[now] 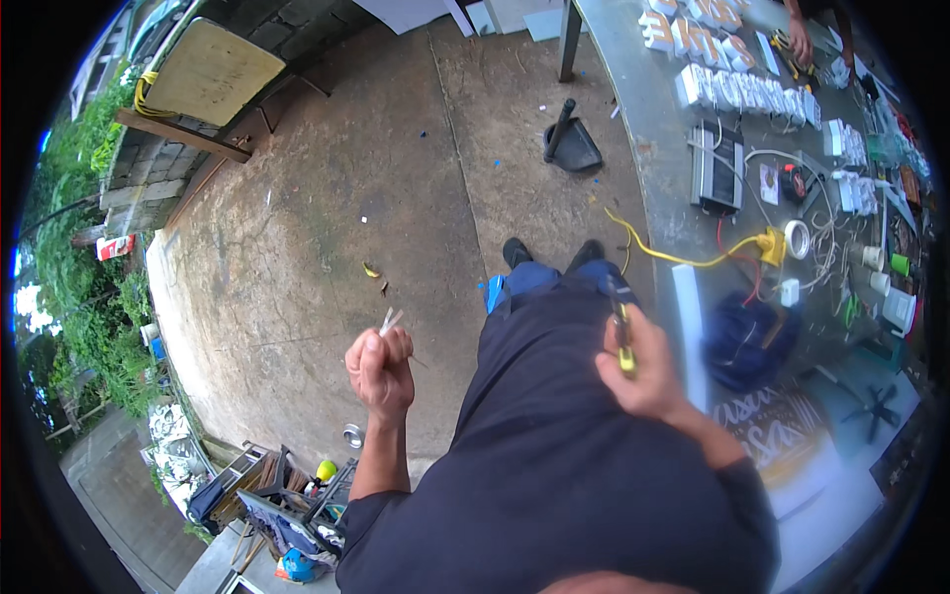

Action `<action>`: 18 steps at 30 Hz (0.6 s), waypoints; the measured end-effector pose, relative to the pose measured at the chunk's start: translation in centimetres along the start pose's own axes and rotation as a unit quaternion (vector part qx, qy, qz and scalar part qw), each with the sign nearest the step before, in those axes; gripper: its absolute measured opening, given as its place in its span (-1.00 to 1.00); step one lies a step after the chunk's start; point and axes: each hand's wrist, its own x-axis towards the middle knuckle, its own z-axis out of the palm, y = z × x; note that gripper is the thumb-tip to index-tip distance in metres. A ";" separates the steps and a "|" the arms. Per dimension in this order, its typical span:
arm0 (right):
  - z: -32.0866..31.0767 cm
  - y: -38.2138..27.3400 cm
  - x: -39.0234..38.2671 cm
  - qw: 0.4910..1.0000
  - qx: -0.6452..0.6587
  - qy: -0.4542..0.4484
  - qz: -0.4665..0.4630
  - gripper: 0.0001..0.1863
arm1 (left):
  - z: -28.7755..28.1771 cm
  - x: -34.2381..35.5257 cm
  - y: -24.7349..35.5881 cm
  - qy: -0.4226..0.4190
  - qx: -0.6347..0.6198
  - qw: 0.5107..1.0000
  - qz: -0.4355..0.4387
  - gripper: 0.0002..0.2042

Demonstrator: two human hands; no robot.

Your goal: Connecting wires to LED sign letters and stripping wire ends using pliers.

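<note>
Standing over the concrete floor (pixel 327 228) beside the cluttered bench (pixel 663 148), the left hand (pixel 381 368) is fisted around thin pale strips (pixel 390 320) poking above the knuckles, while the right hand (pixel 648 376) grips a yellow-handled tool (pixel 623 332) upright

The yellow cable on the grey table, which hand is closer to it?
Right. The right hand, gripping a yellow-handled tool, is just below the yellow cable. The left hand, fisted around thin white pieces, is farther left over the concrete floor.
</note>
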 end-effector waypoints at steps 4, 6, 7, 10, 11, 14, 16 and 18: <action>1.4 -1.4 1.5 0.996 -0.060 -0.067 -0.011 -0.65 | 1.0 1.3 0.2 -0.036 0.094 0.994 0.052 -0.43; 1.9 -1.9 2.1 0.990 -0.110 -0.083 -0.019 -0.63 | 2.7 2.2 0.7 -0.091 0.155 0.982 0.062 -0.34; 2.1 -2.1 2.3 0.986 -0.145 -0.074 -0.021 -0.61 | 3.5 2.6 1.0 -0.104 0.149 0.981 0.071 -0.34; 2.5 -2.4 2.5 0.975 -0.211 -0.055 -0.035 -0.59 | 5.4 3.4 1.7 -0.162 0.268 0.949 0.027 -0.43; 2.5 -2.4 2.4 0.968 -0.243 -0.049 -0.039 -0.60 | 5.6 3.6 1.7 -0.170 0.265 0.949 -0.007 -0.44; 2.6 -2.3 2.1 0.962 -0.267 -0.048 -0.038 -0.58 | 5.7 4.4 1.1 -0.155 0.227 0.959 -0.067 -0.44; 2.5 -2.1 1.9 0.961 -0.273 -0.037 -0.040 -0.55 | 5.5 5.2 0.3 -0.130 0.197 0.969 -0.071 -0.45; 2.3 -1.7 1.9 0.959 -0.277 -0.027 -0.048 -0.52 | 5.3 6.5 -0.6 -0.107 0.230 0.966 -0.054 -0.45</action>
